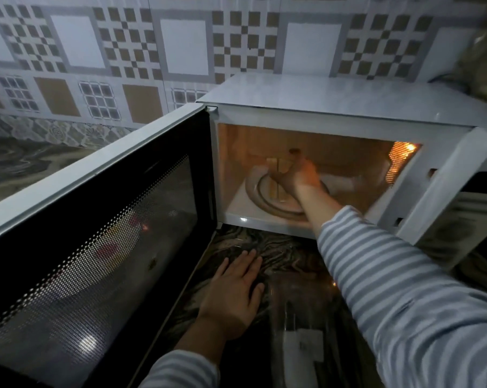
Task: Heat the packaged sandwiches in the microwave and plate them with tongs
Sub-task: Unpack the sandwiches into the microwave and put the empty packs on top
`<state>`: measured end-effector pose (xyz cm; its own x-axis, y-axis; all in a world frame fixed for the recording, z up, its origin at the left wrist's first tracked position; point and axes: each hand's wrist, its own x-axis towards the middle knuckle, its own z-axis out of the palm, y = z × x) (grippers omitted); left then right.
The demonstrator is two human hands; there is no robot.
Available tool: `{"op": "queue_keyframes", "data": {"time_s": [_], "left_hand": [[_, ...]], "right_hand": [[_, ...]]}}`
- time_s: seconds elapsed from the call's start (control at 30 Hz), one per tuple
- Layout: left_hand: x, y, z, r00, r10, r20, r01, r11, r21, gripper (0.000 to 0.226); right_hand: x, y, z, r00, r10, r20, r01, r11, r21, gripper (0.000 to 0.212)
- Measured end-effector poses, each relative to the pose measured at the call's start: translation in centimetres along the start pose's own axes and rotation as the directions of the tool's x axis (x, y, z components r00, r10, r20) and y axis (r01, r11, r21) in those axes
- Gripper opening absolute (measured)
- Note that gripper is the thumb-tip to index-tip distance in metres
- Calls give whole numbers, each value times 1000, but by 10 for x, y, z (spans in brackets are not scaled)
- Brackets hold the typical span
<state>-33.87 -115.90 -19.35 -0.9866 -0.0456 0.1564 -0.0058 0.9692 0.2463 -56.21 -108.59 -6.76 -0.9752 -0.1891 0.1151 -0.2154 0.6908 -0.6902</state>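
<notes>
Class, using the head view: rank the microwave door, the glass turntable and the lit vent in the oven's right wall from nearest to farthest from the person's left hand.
From the left hand, flat on the counter:
1. Microwave door, swung open just to its left.
2. Glass turntable, inside the oven, ahead.
3. Lit vent, far right wall of the cavity.

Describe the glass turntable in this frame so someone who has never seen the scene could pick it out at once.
Find the white microwave on the marbled counter, its door swung open leftward. Inside the lit cavity, under the reaching right hand, lies the turntable: the only round thing there, a flat glass disc with a raised ring.
</notes>
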Motion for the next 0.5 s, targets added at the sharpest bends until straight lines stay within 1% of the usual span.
{"op": "queue_keyframes", "data": {"time_s": [0.07,0.1,0.13,0.17,0.23,0.3,0.33,0.4,0.5], "left_hand": [[0,0,-1,1000,-7,21,7,1000,13,83],[0,1,-1,999,-8,31,8,1000,16,84],[1,0,-1,999,-14,42,14,1000,9,82],[0,1,-2,998,-23,53,24,1000,-18,75],[-1,3,-8,998,-54,42,60,983,-172,53],[-7,7,-23,994,-97,-55,72,937,-341,40],[-11,11,-32,986,-114,-118,59,918,-392,37],[-21,23,-51,971,-123,-206,33,918,-396,37],[-38,53,-70,963,-66,-262,-29,939,-343,42]], "right_hand": [[-15,3,-9,994,93,-49,-92,996,11,42],[-25,6,-14,992,104,-66,-105,994,-24,37],[-39,9,-20,995,82,-56,-86,993,-79,34],[-53,14,-25,998,45,-48,-51,992,-116,36],[-88,23,-40,1000,8,-14,-10,991,-131,41],[-124,30,-57,1000,-1,19,4,992,-123,37],[-143,34,-66,999,-11,30,15,991,-130,34],[-178,44,-83,999,-19,26,22,991,-133,31],[-228,62,-103,1000,-1,-28,-3,989,-146,26]]}}
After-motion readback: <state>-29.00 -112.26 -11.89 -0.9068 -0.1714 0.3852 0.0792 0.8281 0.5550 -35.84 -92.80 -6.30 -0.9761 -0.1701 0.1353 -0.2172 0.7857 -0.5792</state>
